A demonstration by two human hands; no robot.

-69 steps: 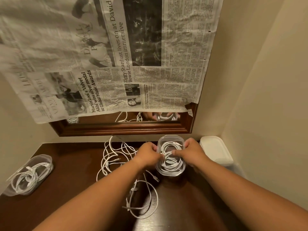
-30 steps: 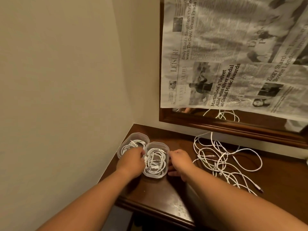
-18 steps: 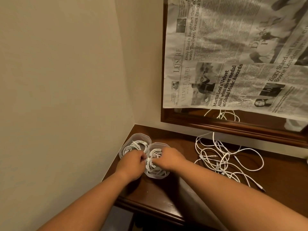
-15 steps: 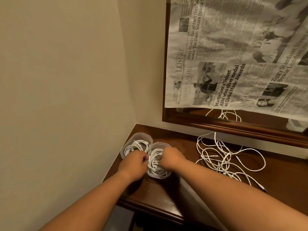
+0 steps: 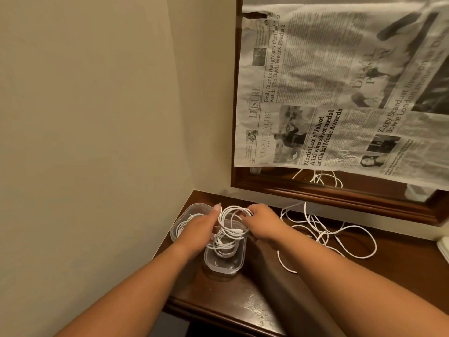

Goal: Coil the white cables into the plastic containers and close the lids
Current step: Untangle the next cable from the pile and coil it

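Near tub (image 5: pixel 224 260) sits on the bench (image 5: pixel 243 300); both hands, left (image 5: pixel 199 229) and right (image 5: pixel 263 226), grip a cable coil (image 5: pixel 232 229) half lifted out. Far tub (image 5: pixel 184 215) mostly hidden behind the left hand. Loose cables (image 5: pixel 323 229) further right, ends hard to trace.

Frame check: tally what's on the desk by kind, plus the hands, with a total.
Containers: 2, near one and far one
Cable bundles: 3, a held coil, one in the far container, a loose tangle
Hands: 2, left, right
Total: 7
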